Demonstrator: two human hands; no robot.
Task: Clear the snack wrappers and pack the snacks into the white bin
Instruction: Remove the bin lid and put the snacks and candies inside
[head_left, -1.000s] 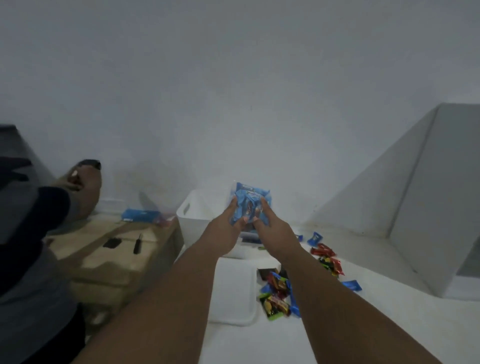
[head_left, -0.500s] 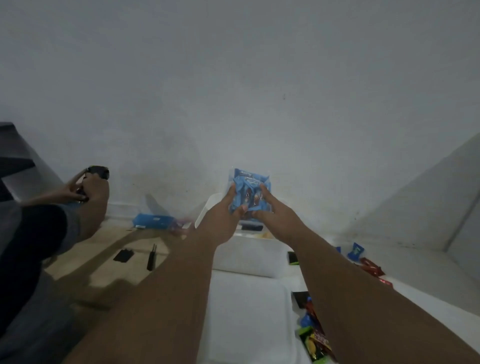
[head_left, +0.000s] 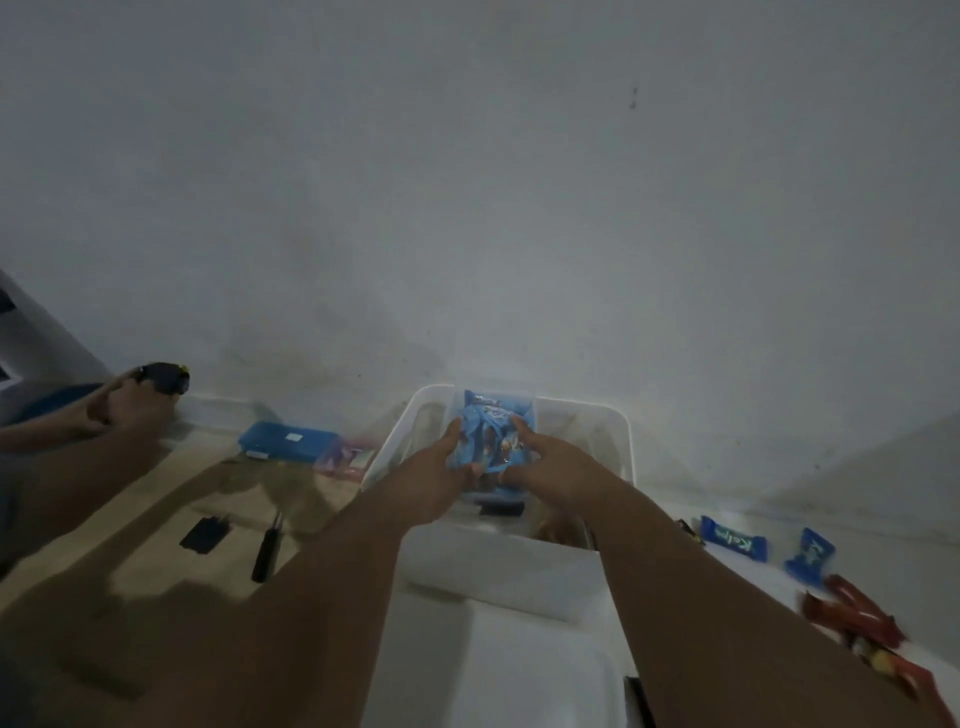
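Observation:
A bundle of blue snack packets (head_left: 488, 434) is held between both hands over the open white bin (head_left: 597, 415). My left hand (head_left: 434, 467) grips its left side and my right hand (head_left: 553, 462) grips its right side, thumbs on the front. The bundle sits at about rim height inside the bin's opening. Dark items lie on the bin's floor below it. Two small blue packets (head_left: 733, 538) and red wrappers (head_left: 852, 616) lie on the white surface at the right.
A white lid (head_left: 498, 670) lies in front of the bin. Left of the bin are a blue box (head_left: 285, 441), a pink item (head_left: 345, 460) and a black tool (head_left: 266, 551) on a tan surface. Another person's hands (head_left: 122, 410) hold a dark device at far left.
Both hands have lowered the blue packets from above the bin down into its opening. The camera view has tilted down and moved closer to the bin.

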